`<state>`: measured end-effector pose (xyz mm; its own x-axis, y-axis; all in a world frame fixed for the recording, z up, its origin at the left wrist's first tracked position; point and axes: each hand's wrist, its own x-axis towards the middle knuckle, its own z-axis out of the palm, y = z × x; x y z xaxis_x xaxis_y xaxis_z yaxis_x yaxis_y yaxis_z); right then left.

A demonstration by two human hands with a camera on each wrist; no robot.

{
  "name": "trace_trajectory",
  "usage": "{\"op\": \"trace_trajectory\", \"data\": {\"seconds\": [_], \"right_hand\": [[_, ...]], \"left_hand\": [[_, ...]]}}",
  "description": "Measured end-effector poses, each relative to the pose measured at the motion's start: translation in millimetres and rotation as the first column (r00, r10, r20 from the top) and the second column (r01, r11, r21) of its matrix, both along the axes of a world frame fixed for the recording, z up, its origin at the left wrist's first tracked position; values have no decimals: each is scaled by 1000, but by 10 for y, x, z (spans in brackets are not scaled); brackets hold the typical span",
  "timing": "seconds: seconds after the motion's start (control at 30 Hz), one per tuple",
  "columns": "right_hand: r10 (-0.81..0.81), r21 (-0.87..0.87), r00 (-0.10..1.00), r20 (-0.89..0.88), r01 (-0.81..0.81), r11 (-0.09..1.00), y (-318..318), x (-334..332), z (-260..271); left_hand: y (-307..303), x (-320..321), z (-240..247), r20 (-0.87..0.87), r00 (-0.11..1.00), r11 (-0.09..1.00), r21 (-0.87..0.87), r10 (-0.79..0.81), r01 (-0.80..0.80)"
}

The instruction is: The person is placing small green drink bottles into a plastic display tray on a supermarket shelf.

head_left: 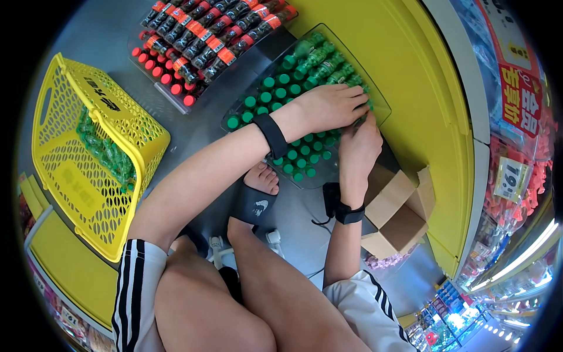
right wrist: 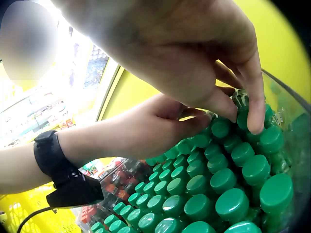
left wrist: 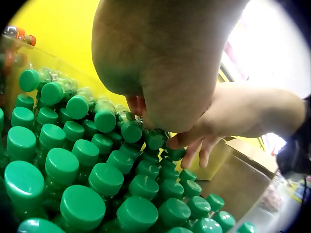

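My left hand (head_left: pixel 331 107) reaches over a clear bin (head_left: pixel 384 105) packed with green-capped bottles (head_left: pixel 281 92), its fingers bent down at the bottles lying along the yellow side. Seen from the right wrist, its thumb and a finger come together at one lying bottle. Right beside it, my right hand (head_left: pixel 360 144) has thumb and fingers around the neck of another lying green-capped bottle (right wrist: pixel 241 99). Most bottles stand upright with caps (left wrist: pixel 82 206) up; a row lies across them, caps facing me. The left hand's fingertips are largely hidden in its own wrist view.
A yellow basket (head_left: pixel 155 138) with green bottles inside stands at the left. Another bin holds red-capped dark bottles (head_left: pixel 199 41). An open cardboard box (head_left: pixel 393 205) sits right of the bin, below a yellow shelf base (head_left: pixel 410 64). My sandalled foot (head_left: pixel 258 196) is close to the bin.
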<state>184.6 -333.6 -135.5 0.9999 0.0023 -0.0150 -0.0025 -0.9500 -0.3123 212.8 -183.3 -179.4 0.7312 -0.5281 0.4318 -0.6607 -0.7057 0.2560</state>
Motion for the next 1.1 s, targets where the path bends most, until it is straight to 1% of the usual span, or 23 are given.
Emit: {"op": "trace_trajectory", "data": {"seconds": [0.03, 0.07, 0.13, 0.17, 0.3, 0.4, 0.47, 0.6, 0.67, 0.8, 0.87, 1.0, 1.07, 1.1], "right_hand": [[5, -5, 1000, 7, -5, 1000, -9, 38, -22], [12, -13, 1000, 12, -11, 1000, -23, 56, -20], [8, 10, 1000, -1, -8, 1000, -21, 66, 3], [4, 35, 1000, -10, -4, 999, -14, 75, 12], [-18, 33, 1000, -14, 18, 999, -6, 62, -6], [1, 45, 999, 33, -3, 999, -13, 54, -23], [-18, 33, 1000, -2, 18, 999, 0, 61, 10], [-24, 17, 1000, -6, 24, 1000, 10, 78, 2], [-28, -20, 1000, 2, 28, 999, -1, 88, -20], [-26, -25, 1000, -4, 26, 999, -5, 101, 11], [-62, 15, 997, -41, 63, 998, -36, 120, -21], [-85, 52, 996, -31, 86, 995, -27, 112, 26], [-128, 104, 989, -80, 136, 985, -29, 105, 54], [-128, 103, 989, -80, 136, 985, -69, 108, 20]], "left_hand": [[9, -2, -19, 74, 996, 998, 38, 45, -48], [9, -17, -26, 74, 996, 998, 35, 45, -48], [23, -55, -44, 31, 997, 998, -4, 67, -66], [27, -46, -47, 32, 997, 998, -4, 66, -66], [19, -101, -81, 13, 998, 998, 10, 60, -60], [31, -94, -96, 5, 998, 998, 18, 58, -58], [34, -92, -100, -2, 998, 998, 19, 57, -57], [48, -95, -90, -3, 999, 998, 31, 54, -54], [55, -92, -87, -9, 999, 998, 28, 50, -50], [60, -81, -81, -30, 999, 999, 28, 38, -37], [64, -86, -76, -38, 999, 999, 28, 34, -33], [82, -122, -61, -19, 999, 998, 51, 39, -38], [82, -138, -53, -12, 999, 997, 65, 43, -42], [83, -144, -43, -12, 999, 997, 64, 48, -47]]}}
